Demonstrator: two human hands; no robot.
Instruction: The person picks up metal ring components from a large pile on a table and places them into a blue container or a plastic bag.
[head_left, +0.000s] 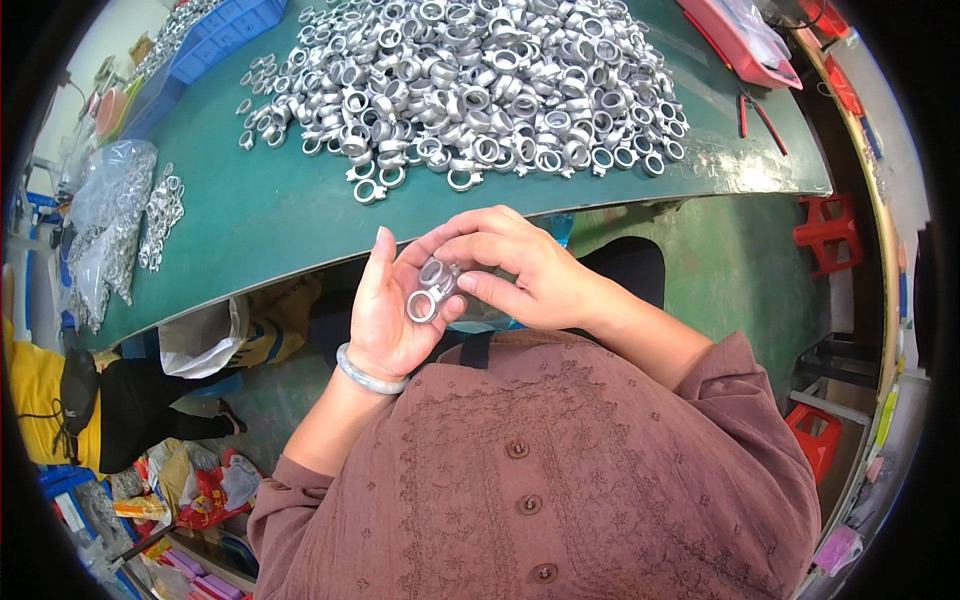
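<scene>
Silver ring clamp (430, 290), axis tilted up-right, between hands

The right hand (520, 270) covers part of the metal ring fitting (430, 290); the pile of rings (470, 80) runs off the top edge

Work table (280, 215): green top, curved front edge. A large heap of silver metal ring clamps (470, 75) is spread across its middle and far side. A clear plastic bag of metal parts (105, 215) is laid at the left end, with a small loose cluster of ring clamps (162, 215) just beside it. Blue trays (225, 25) are placed at the far left corner, a red tray (740, 40) at the far right, and a red-handled tool (757, 115) near the right edge.
</scene>
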